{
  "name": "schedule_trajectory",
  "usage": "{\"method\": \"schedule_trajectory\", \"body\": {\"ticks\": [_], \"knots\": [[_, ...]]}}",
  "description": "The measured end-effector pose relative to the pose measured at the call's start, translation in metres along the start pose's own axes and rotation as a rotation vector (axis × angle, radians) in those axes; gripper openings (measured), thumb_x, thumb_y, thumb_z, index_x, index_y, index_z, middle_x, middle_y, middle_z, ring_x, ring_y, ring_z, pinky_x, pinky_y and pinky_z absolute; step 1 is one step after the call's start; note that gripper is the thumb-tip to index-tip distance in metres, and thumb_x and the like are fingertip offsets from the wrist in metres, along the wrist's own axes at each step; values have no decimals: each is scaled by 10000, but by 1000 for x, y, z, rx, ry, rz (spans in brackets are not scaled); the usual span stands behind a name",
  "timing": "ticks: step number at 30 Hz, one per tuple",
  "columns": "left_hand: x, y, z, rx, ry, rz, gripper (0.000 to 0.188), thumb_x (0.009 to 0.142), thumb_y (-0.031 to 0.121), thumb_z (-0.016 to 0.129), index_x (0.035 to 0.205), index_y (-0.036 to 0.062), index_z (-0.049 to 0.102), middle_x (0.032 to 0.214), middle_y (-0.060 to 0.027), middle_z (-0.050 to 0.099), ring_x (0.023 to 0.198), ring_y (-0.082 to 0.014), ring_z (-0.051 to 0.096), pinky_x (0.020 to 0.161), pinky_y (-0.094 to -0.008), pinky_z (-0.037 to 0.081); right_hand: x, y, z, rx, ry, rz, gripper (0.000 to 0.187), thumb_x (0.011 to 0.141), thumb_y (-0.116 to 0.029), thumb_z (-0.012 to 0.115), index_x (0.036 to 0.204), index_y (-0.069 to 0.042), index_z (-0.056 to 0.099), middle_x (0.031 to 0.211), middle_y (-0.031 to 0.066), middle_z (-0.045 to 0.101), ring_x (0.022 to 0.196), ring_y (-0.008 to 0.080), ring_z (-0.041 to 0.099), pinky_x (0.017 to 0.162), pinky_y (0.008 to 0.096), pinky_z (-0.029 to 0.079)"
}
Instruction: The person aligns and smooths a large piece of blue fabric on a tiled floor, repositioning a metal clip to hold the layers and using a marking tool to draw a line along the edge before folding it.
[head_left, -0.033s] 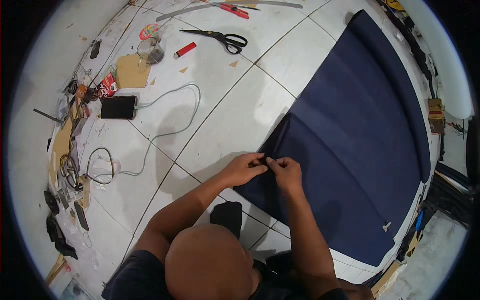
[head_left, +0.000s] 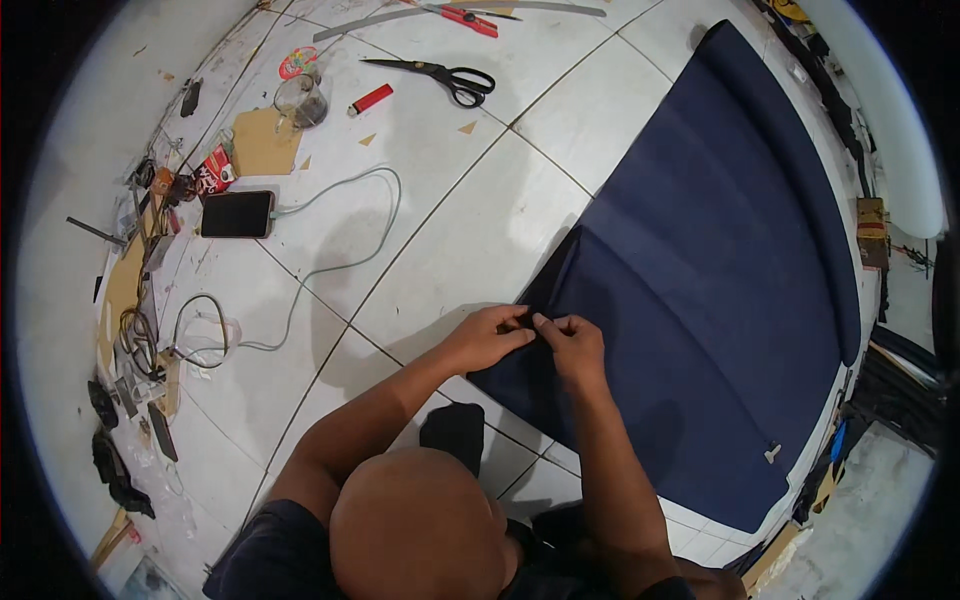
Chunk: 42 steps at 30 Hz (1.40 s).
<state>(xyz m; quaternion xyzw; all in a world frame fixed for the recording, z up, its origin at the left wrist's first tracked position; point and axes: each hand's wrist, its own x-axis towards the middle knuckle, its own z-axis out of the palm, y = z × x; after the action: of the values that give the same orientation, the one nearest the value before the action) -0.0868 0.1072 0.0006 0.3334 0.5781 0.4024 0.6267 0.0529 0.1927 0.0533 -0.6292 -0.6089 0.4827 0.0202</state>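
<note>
A large dark blue fabric sheet (head_left: 690, 260) spreads over the floor on the right, its far right edge rolled or curled up. Along its near left edge a strip is folded over. My left hand (head_left: 487, 338) pinches that edge, thumb and fingers closed on the fabric. Right beside it, nearly touching, my right hand (head_left: 574, 348) also grips the fold between thumb and forefinger. Whether something small sits between the fingertips cannot be made out. A small pale T-shaped piece (head_left: 772, 454) lies on the fabric's lower right part.
Black scissors (head_left: 437, 72), a red lighter (head_left: 371, 100) and a red cutter (head_left: 468, 19) lie on the white tiles ahead. Farther left are a glass mug (head_left: 301, 105), brown cardboard (head_left: 264, 145) and a phone (head_left: 237, 215) on a looping cable (head_left: 399, 190). Clutter lines the left wall.
</note>
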Motion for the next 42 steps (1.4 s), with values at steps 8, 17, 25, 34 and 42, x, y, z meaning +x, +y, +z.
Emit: {"method": "schedule_trajectory", "body": {"ticks": [8,17,25,34,42], "knots": [[-2,1,2,81,57,-9,581,828,268,671,1276,-53,487,1019,-162,653,930,-211,617,853,-294,467,-18,16,19,-84,255,-376,173,894,-114,541,898,40,618,906,210,627,757,328,617,718,408,482],[1,-8,-3,-38,-83,80,515,862,157,604,1317,-32,456,1075,-135,623,945,-194,592,882,-298,452,-13,1,16,-419,106,-395,243,839,-135,584,973,58,646,941,249,619,864,382,605,772,421,480],[-2,4,0,46,0,-11,508,869,180,604,1305,-39,465,1060,-123,630,930,-172,592,861,-288,457,-1,-1,-2,-79,-14,-17,304,851,-270,652,825,33,675,737,177,649,675,253,626,652,348,478],[-1,0,0,85,25,-32,531,867,207,610,1314,-36,458,1064,-134,638,971,-189,595,889,-282,442,-24,9,18,-141,261,-430,210,909,-125,518,1001,28,628,942,247,617,817,374,618,732,403,486],[-1,-3,-1,-47,-26,42,481,890,164,555,1320,-28,456,1127,-148,615,1002,-197,587,919,-292,434,-11,4,14,-444,73,-367,260,883,-172,524,987,34,644,990,256,592,936,387,580,819,439,469]]}}
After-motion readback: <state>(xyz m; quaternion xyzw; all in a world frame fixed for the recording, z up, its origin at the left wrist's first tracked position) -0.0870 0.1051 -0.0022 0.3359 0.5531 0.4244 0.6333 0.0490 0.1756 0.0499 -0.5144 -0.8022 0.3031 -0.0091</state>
